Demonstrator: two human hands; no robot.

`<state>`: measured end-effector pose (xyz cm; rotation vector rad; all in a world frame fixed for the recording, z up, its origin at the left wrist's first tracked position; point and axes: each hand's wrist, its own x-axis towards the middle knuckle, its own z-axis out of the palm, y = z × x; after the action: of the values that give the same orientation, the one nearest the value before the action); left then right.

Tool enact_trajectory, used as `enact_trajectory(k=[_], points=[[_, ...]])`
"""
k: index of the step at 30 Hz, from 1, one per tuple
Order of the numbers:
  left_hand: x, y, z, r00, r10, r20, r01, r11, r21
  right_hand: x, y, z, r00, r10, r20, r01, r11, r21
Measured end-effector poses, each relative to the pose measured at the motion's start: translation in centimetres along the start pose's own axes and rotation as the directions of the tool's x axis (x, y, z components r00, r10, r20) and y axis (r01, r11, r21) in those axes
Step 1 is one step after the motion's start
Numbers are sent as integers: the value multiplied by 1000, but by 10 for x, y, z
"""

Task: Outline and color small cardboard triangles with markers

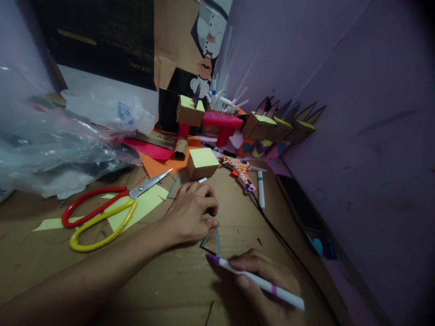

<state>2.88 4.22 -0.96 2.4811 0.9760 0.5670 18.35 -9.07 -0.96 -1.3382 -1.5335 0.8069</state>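
Note:
In my right hand is a white felt-tip marker with a purple tip, gripped like a pen. Its tip points at the lower edge of a small cardboard piece with blue and dark coloured edges. My left hand lies over this piece, fingers curled and thumb pressing it to the cardboard surface; its upper part is hidden under the hand. Just beyond my left fingers stands a small cardboard box with a pale yellow top. Another blue-edged piece lies partly behind my left hand.
Left lie large scissors with red and yellow handles over yellow paper. A patterned glue gun, its black cord and a capped marker lie right. Plastic bags fill the far left; eared boxes stand along the purple wall.

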Motion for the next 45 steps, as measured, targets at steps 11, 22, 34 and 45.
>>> enact_trajectory(k=[11,22,34,45], points=[[-1,-1,0,1000,-2,0,2,1000,5,-1,1,1,999,47,24,-47,999,9],[0,0,0,1000,-7,4,7,1000,-5,3,-4,-3,994,105,-9,-105,993,-61],[-1,0,-1,1000,-8,5,8,1000,6,3,-4,-2,993,114,-37,-116,992,-55],[-1,0,-1,1000,-3,10,3,1000,15,0,-2,-3,990,120,-69,-122,992,-15]])
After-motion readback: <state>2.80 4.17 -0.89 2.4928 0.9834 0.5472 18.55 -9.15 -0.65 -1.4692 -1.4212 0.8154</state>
